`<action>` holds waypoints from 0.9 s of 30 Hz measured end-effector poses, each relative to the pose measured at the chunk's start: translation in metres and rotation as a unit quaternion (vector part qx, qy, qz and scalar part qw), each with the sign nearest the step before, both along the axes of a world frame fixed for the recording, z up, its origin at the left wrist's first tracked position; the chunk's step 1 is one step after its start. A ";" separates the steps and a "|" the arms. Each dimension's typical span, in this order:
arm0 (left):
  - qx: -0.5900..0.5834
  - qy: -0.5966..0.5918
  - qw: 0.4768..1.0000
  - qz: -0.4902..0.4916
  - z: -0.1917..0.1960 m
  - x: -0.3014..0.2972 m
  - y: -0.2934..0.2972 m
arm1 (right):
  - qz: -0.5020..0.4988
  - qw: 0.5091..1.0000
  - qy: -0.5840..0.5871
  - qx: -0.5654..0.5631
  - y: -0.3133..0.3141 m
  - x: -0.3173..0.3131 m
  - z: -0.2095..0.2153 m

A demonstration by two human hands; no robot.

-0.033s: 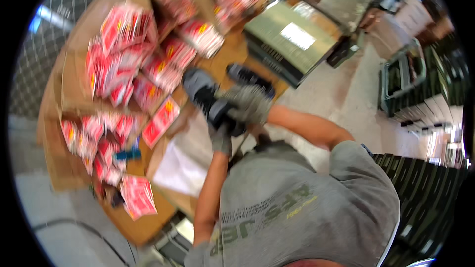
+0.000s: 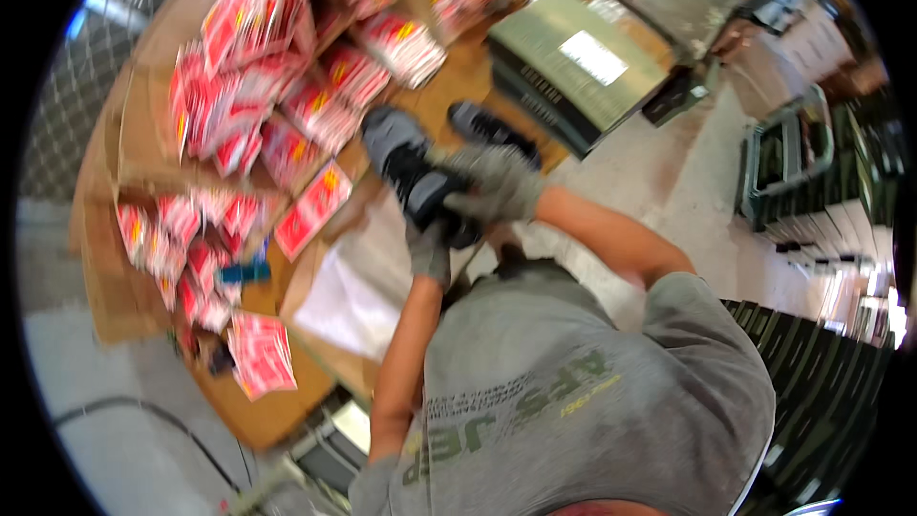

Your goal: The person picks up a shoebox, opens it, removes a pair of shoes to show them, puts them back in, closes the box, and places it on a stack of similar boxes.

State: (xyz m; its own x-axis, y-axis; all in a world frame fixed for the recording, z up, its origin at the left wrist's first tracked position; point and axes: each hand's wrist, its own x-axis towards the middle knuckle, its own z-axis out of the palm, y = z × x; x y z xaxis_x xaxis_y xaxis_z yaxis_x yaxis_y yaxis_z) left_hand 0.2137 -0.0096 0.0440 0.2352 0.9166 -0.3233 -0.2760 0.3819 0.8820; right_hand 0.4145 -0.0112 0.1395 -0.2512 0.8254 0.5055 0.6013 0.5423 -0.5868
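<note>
A shoe [image 2: 399, 155] is clasped by the left hand [image 2: 429, 252] and right hand [image 2: 499, 182]; it could be dropped if grips are loosened.

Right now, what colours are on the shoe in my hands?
The shoe is grey at the toe and mostly black behind, as the head view shows.

The held shoe [image 2: 411, 167] is black and grey, the box top [image 2: 554, 59] olive.

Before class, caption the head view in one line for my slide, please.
Left hand and right hand, both gloved, handle a shoe; another shoe lies near a box, red packets further left.
</note>
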 end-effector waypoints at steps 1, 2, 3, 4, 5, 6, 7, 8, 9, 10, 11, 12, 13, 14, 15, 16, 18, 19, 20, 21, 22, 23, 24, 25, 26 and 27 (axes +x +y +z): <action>0.038 0.013 0.999 0.010 0.002 -0.010 0.016 | 0.019 0.996 0.077 -0.043 0.007 0.005 0.030; 0.107 0.040 0.993 0.034 0.005 -0.010 0.009 | -0.055 0.990 0.098 -0.080 -0.001 0.016 0.017; 0.113 0.056 0.991 0.039 0.004 -0.015 0.001 | -0.101 0.986 0.126 -0.030 0.005 0.027 0.002; 0.059 0.034 0.997 0.028 0.015 -0.018 -0.008 | -0.157 0.971 0.164 -0.081 0.012 0.045 -0.025; 0.005 0.015 0.999 0.028 0.030 -0.026 -0.020 | -0.227 0.957 0.155 -0.091 0.016 0.043 -0.021; -0.026 -0.028 0.999 0.031 0.029 -0.027 -0.026 | -0.287 0.955 0.072 -0.019 0.030 0.071 -0.074; -0.058 -0.068 0.995 0.039 0.021 -0.032 -0.028 | -0.343 0.935 -0.055 -0.070 0.039 0.086 -0.106; -0.086 -0.111 0.989 0.042 0.019 -0.032 -0.031 | -0.353 0.919 -0.092 -0.148 0.045 0.102 -0.135; -0.114 -0.131 0.984 0.044 0.023 -0.031 -0.037 | -0.320 0.911 -0.094 -0.241 0.047 0.109 -0.152; -0.140 -0.150 0.978 0.046 0.033 -0.029 -0.042 | -0.284 0.894 -0.096 -0.332 0.048 0.111 -0.165; -0.166 -0.170 0.970 0.048 0.041 -0.027 -0.048 | -0.247 0.868 -0.099 -0.420 0.046 0.111 -0.178; -0.178 -0.192 0.963 0.067 0.046 -0.027 -0.053 | -0.259 0.868 -0.072 -0.418 0.042 0.093 -0.154; -0.197 -0.206 0.956 0.073 0.041 -0.031 -0.059 | -0.258 0.855 -0.105 -0.438 0.047 0.094 -0.167; -0.215 -0.221 0.948 0.078 0.035 -0.035 -0.064 | -0.256 0.841 -0.139 -0.457 0.058 0.102 -0.188; -0.234 -0.237 0.940 0.075 0.032 -0.037 -0.068 | -0.262 0.824 -0.171 -0.473 0.067 0.115 -0.206; -0.218 -0.202 0.952 0.078 0.034 -0.036 -0.071 | -0.232 0.852 -0.224 -0.412 0.070 0.132 -0.234; -0.180 -0.125 0.970 0.107 0.045 -0.037 -0.078 | -0.244 0.789 -0.113 -0.553 0.064 0.113 -0.229; -0.180 -0.132 0.969 0.108 0.049 -0.037 -0.079 | -0.253 0.745 -0.058 -0.615 0.062 0.106 -0.223; -0.179 -0.139 0.968 0.108 0.052 -0.037 -0.079 | -0.242 0.728 -0.020 -0.641 0.063 0.111 -0.252; -0.177 -0.145 0.967 0.114 0.055 -0.038 -0.081 | -0.230 0.725 -0.025 -0.649 0.065 0.104 -0.251; -0.173 -0.155 0.965 0.124 0.055 -0.039 -0.084 | -0.217 0.720 -0.029 -0.658 0.068 0.097 -0.249; -0.168 -0.165 0.963 0.134 0.055 -0.040 -0.087 | -0.205 0.716 -0.034 -0.667 0.069 0.090 -0.247; -0.165 -0.178 0.961 0.130 0.055 -0.039 -0.086 | -0.233 0.752 -0.039 -0.615 0.068 0.099 -0.266; -0.152 -0.161 0.968 0.120 0.054 -0.037 -0.083 | -0.273 0.782 -0.042 -0.559 0.067 0.124 -0.304; -0.136 -0.144 0.973 0.121 0.049 -0.037 -0.083 | -0.302 0.811 -0.051 -0.499 0.068 0.137 -0.325; -0.118 -0.118 0.976 0.137 0.045 -0.039 -0.086 | -0.282 0.804 0.068 -0.518 0.066 0.126 -0.320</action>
